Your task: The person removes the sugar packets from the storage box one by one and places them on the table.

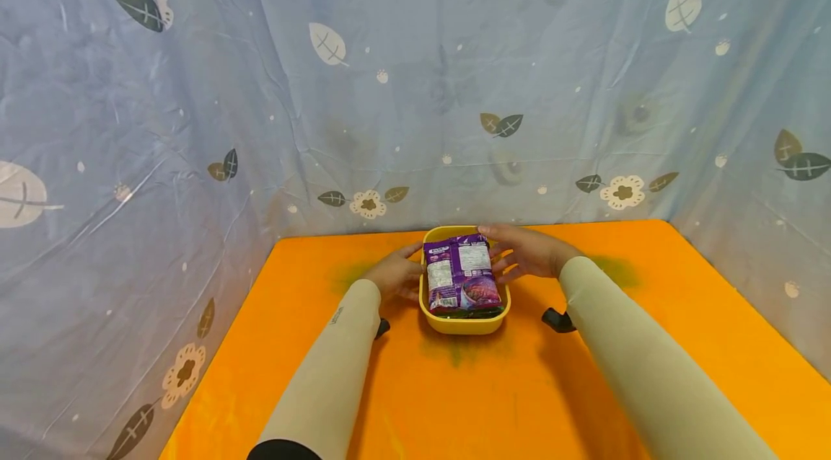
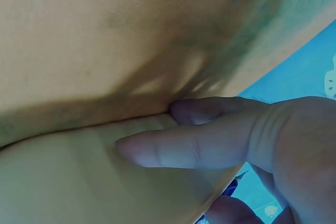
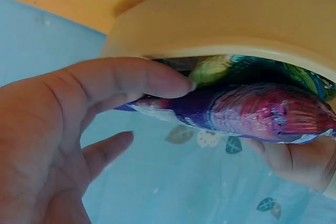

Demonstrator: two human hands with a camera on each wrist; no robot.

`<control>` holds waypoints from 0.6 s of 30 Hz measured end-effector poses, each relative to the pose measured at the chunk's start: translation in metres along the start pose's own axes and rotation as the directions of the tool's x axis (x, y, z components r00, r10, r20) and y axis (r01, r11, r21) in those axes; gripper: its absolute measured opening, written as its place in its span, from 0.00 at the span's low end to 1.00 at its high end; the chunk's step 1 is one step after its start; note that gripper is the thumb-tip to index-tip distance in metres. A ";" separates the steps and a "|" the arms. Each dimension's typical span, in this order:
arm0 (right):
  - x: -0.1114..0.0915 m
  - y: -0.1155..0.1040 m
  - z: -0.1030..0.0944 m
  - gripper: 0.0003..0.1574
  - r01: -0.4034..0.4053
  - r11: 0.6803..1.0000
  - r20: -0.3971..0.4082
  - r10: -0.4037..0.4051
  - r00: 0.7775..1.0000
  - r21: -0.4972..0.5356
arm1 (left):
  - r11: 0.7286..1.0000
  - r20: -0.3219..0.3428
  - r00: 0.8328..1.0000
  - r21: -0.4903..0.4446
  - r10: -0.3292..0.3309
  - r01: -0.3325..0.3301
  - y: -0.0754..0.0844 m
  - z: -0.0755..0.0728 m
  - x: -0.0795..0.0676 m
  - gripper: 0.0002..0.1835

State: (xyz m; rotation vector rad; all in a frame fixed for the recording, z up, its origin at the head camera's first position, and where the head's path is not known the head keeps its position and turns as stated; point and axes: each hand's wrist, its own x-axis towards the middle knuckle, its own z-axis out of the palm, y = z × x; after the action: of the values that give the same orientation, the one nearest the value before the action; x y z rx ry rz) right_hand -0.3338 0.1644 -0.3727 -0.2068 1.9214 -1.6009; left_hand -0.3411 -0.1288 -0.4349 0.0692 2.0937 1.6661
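- The left hand (image 1: 397,274) lies along its side of the basket with fingers fairly straight, fingertips touching the outer wall; it steadies more than it clutches.
- The right hand (image 1: 532,249) is loosely spread, one fingertip against the edge of the purple packet (image 1: 457,272), the others not wrapped round anything that I can make out.
- Between the two hands, the purple packet lies flat on top, in the mouth of the yellow basket (image 1: 464,326), bulging a little over the rim in the right wrist view.
- To my eye the step is settling that packet, so light fingertip pressure on its edges should do; squeezing the middle could crumple the wrapper.
- Just beneath the packet, greenish packaging (image 3: 212,69) shows inside the basket; pressing evenly, rather than at one corner, would likely stop the top one tipping.
- The left fingers do best staying flat on the wall, so a nudge from the right won't slide the basket.
- Under both hands is the orange table (image 1: 454,388); beyond them hangs a patterned curtain (image 1: 422,85).
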 end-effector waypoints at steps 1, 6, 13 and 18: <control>0.001 0.000 0.001 0.52 0.006 1.000 0.001 -0.006 1.000 -0.005 | 1.000 0.000 1.000 -0.002 -0.001 0.001 0.000 0.000 0.000 0.40; 0.003 0.001 0.004 0.52 0.034 0.999 0.006 -0.034 0.999 0.003 | 1.000 0.016 1.000 -0.001 0.000 0.000 0.000 0.000 0.001 0.43; 0.007 0.004 0.008 0.49 0.063 0.994 0.044 -0.067 0.997 0.093 | 1.000 0.027 1.000 -0.015 -0.003 0.004 0.001 -0.002 0.002 0.43; 0.010 0.009 0.012 0.48 0.076 0.981 0.049 -0.086 0.995 0.178 | 1.000 0.025 1.000 -0.010 -0.011 0.012 0.001 -0.002 0.002 0.43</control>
State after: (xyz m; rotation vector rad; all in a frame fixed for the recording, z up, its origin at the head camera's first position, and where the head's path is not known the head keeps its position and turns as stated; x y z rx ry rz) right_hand -0.3327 0.1513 -0.3859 -0.2566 1.7374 -1.7896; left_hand -0.3441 -0.1300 -0.4343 0.0743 2.0638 1.6603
